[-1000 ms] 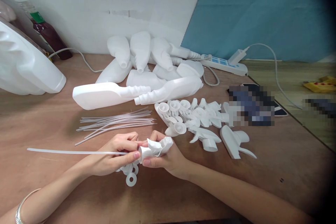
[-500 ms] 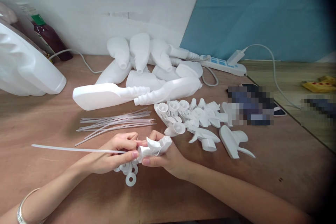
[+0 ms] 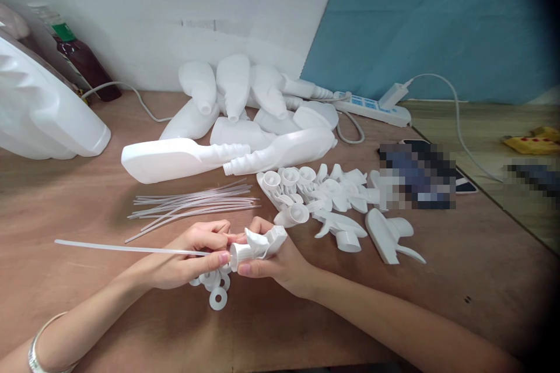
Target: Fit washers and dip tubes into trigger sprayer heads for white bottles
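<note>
My left hand (image 3: pixel 192 253) pinches a thin translucent dip tube (image 3: pixel 126 248) near its right end; the long free part sticks out to the left over my wrist. A white trigger sprayer head (image 3: pixel 259 245) lies on its side in my right hand (image 3: pixel 286 265), its round collar facing the tube. The tube's end is at the collar's opening, but my left fingers hide how far in it sits. Under my left hand lies a small heap of white ring washers (image 3: pixel 217 298), partly covered.
Several loose dip tubes (image 3: pixel 192 204) lie beyond my left hand. More sprayer heads (image 3: pixel 336 192) are piled to the right, and white bottles (image 3: pixel 175 158) at the back. A power strip (image 3: pixel 371 108), a blurred phone (image 3: pixel 466 180) and a large white jug (image 3: pixel 48 105) stand around.
Almost nothing differs. The free end of the tube has shifted very slightly to the right; both hands keep the same grip.
</note>
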A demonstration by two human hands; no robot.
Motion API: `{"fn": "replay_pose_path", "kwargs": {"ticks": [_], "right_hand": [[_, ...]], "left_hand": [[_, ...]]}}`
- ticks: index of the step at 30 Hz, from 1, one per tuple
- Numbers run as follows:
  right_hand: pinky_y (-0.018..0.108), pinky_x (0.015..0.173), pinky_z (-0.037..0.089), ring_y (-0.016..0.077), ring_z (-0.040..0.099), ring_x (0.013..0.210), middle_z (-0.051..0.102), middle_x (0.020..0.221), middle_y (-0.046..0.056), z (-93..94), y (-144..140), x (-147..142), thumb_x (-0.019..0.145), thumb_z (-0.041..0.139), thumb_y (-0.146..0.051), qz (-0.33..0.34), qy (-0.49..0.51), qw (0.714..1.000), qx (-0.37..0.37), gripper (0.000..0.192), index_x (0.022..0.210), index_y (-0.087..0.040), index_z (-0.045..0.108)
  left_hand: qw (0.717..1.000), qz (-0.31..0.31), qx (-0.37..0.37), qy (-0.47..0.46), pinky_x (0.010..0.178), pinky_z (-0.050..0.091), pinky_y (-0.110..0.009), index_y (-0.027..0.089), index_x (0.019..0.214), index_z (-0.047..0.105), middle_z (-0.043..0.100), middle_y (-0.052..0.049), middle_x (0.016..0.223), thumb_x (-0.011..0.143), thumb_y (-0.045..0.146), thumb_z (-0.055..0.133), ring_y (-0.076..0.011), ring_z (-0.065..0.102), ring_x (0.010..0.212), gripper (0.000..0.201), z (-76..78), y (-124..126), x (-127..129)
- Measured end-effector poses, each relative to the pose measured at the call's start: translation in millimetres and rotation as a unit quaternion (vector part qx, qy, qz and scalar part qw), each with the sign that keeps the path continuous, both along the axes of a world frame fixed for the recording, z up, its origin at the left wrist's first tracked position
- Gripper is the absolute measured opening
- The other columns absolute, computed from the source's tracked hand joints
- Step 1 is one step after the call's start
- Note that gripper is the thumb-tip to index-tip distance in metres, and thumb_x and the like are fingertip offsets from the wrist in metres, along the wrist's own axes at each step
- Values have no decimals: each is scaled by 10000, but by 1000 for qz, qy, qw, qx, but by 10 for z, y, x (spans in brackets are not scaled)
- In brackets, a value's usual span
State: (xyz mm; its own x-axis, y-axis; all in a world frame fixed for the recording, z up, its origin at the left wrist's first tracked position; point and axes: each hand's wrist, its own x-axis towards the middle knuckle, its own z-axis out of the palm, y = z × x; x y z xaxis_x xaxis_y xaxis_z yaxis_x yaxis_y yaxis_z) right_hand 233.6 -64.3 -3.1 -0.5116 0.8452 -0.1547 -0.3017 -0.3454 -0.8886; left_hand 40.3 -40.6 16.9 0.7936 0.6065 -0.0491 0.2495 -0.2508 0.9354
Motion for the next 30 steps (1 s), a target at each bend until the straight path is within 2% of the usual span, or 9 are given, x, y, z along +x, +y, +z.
{"fn": "replay_pose_path", "kwargs": {"ticks": [30], "right_hand": [[207, 529, 363, 70, 455, 575, 521, 629, -59, -14, 15, 4, 546, 795, -277, 17, -3, 1000, 3, 430, 656, -180, 391]], "left_hand": [[1000, -17, -9, -5, 585, 301, -247, 141, 591, 405, 302, 8, 671, 897, 411, 347, -116, 324, 631, 412, -7, 7, -20]]}}
